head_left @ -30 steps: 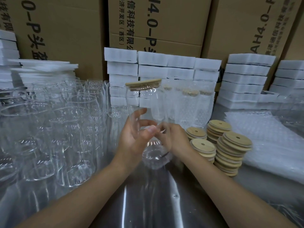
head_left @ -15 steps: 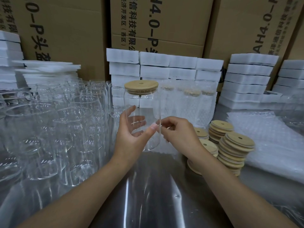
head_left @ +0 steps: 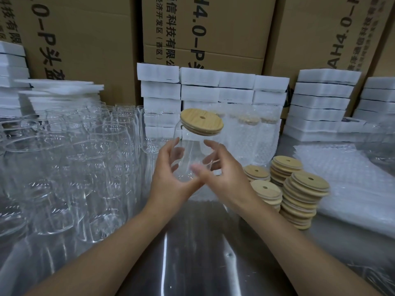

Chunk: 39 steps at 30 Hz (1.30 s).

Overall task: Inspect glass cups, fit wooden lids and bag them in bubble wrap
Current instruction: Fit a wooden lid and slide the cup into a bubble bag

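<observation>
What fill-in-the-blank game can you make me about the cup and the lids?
1. The left hand and right hand hold a glass cup capped with a lid made of ____.
2. The tallest of the lid stacks has a small ____ in its top lid.
3. The empty cups stand on the person's ____ side.
Missing words: wood; hole; left.

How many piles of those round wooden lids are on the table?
4, close together right of the held glass cup: back-left pile, back-right pile, front-left pile and the tall front-right pile. More may be hidden behind them.
</observation>
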Each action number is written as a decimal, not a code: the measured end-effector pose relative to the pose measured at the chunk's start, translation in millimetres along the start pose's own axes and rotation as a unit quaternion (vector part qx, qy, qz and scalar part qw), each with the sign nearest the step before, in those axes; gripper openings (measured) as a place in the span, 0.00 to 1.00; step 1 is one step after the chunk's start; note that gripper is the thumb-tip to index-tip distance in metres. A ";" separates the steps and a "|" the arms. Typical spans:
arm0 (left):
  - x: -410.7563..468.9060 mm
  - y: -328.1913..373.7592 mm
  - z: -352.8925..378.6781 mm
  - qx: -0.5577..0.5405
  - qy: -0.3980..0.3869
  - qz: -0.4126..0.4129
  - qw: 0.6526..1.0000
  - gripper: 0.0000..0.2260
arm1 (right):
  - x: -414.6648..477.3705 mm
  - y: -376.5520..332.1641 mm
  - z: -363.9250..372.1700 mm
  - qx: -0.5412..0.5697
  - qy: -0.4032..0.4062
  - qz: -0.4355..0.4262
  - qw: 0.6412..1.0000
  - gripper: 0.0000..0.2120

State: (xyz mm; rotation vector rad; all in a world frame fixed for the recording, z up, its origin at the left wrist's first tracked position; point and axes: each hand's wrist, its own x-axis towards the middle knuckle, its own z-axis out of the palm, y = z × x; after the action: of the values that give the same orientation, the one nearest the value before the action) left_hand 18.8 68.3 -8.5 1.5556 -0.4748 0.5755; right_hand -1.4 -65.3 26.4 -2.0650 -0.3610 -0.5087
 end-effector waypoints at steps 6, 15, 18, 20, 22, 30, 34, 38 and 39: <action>2.7 6.1 0.1 0.067 -0.016 0.015 0.997 0.41 | 1.4 1.1 3.0 -0.008 0.059 0.032 0.998 0.38; 2.2 13.7 1.5 -0.020 0.094 -0.079 0.992 0.22 | 5.6 -0.6 -8.0 0.108 0.140 0.042 0.983 0.29; 7.4 11.4 6.4 -0.117 0.112 -0.215 0.963 0.15 | 7.3 -0.1 -7.4 0.124 0.164 0.040 0.978 0.27; 9.1 11.1 9.3 -0.185 0.101 -0.276 0.938 0.08 | 6.9 0.4 -6.5 0.115 0.167 0.030 0.979 0.28; 7.9 12.2 10.3 -0.204 0.099 -0.285 0.931 0.07 | 6.1 1.3 -6.5 0.097 0.166 0.025 0.981 0.28; 6.0 15.4 4.4 -0.088 0.125 -0.126 0.980 0.12 | 6.4 6.1 -5.2 0.068 0.164 0.019 0.984 0.32; 4.5 19.9 1.1 -0.086 0.101 -0.016 0.991 0.15 | 6.9 7.8 -3.1 0.068 0.154 0.012 0.986 0.32; -2.2 22.7 4.4 -0.085 0.024 0.016 0.996 0.23 | 6.6 6.7 -2.1 0.083 0.161 0.009 0.984 0.33; -4.5 22.3 5.0 -0.067 0.008 0.028 0.997 0.26 | 6.3 5.7 -2.2 0.085 0.167 0.010 0.982 0.33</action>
State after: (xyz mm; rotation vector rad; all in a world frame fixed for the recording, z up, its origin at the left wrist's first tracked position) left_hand 2.0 61.7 6.1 1.4129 -0.5349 0.5878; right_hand 6.1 -69.8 26.3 -1.7791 -0.1776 -0.7712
